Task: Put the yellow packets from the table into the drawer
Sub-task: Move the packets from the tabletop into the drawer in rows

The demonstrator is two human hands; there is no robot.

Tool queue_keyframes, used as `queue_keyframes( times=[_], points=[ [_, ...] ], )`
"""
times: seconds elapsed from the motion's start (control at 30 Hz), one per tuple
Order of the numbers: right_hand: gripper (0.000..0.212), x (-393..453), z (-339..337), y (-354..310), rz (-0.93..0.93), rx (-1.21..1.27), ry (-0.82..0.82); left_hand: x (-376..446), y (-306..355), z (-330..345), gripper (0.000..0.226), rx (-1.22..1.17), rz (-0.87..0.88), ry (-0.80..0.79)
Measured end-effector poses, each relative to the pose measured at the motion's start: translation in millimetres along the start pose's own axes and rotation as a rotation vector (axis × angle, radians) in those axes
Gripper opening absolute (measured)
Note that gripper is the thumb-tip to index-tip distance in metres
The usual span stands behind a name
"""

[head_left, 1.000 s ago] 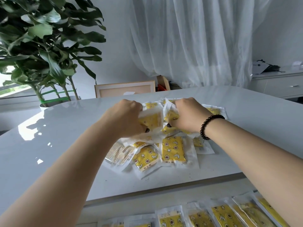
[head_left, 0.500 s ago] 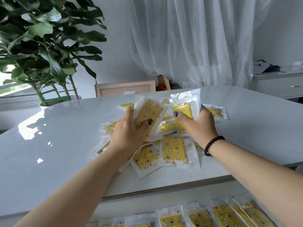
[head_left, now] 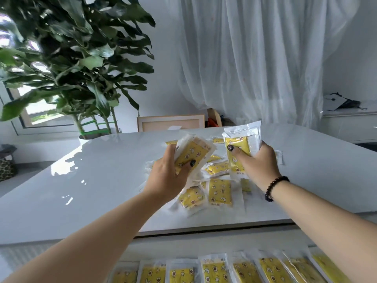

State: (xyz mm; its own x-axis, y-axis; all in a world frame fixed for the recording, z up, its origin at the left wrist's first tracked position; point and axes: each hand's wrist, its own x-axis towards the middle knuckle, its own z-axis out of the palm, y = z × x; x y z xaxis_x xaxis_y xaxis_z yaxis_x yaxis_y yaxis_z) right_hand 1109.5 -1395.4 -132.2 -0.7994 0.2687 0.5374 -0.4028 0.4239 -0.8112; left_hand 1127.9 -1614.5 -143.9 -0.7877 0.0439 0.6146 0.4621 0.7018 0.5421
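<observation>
Below, drawer [head_left: 155, 245] — a row of yellow packets [head_left: 214, 271] inside.

yellow packets [head_left: 220, 192]: clear-edged pouches with yellow patterned fill, loose overlapping pile flat on white table [head_left: 102, 180], centre-right | one bunch tilted, held above pile at left [head_left: 191, 155] | one bunch upright, held at right [head_left: 241, 142] | row standing in drawer [head_left: 214, 271], near edge
</observation>
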Motion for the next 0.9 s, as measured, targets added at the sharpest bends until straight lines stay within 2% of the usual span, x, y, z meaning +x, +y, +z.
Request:
queue_keyframes(
  times=[0.17,0.27,0.43,0.57,0.67,0.8,0.9],
  points=[
    [0.017,-22.7,-34.2,-57.0,-0.092,-0.043,-0.144,-28.2,25.6,-54.4,0.034,0.188,0.096,-0.022],
    [0.014,-42.9,-41.7,-81.6,-0.116,-0.082,-0.231,-52.4,31.0,-85.7,0.032,0.233,0.066,-0.046],
    [0.035,-89.1,-35.7,-95.5,-0.053,-0.223,-0.41,-97.2,29.8,-118.0,0.026,0.209,-0.136,-0.053],
    [0.043,-142.9,-24.5,-86.1,0.123,-0.357,-0.573,-135.3,16.9,-121.4,0.022,0.225,-0.333,-0.212],
    [0.042,-173.9,-13.9,-75.1,0.221,-0.409,-0.662,-151.9,8.3,-118.6,0.019,0.199,-0.443,-0.307],
    [0.046,-190.0,8.6,-59.8,0.319,-0.378,-0.688,-169.1,-5.2,-111.6,0.021,0.156,-0.57,-0.384],
    [0.038,-195.9,25.6,-49.4,0.414,-0.378,-0.718,-179.7,-16.7,-104.4,0.028,0.18,-0.66,-0.456]
  ],
)
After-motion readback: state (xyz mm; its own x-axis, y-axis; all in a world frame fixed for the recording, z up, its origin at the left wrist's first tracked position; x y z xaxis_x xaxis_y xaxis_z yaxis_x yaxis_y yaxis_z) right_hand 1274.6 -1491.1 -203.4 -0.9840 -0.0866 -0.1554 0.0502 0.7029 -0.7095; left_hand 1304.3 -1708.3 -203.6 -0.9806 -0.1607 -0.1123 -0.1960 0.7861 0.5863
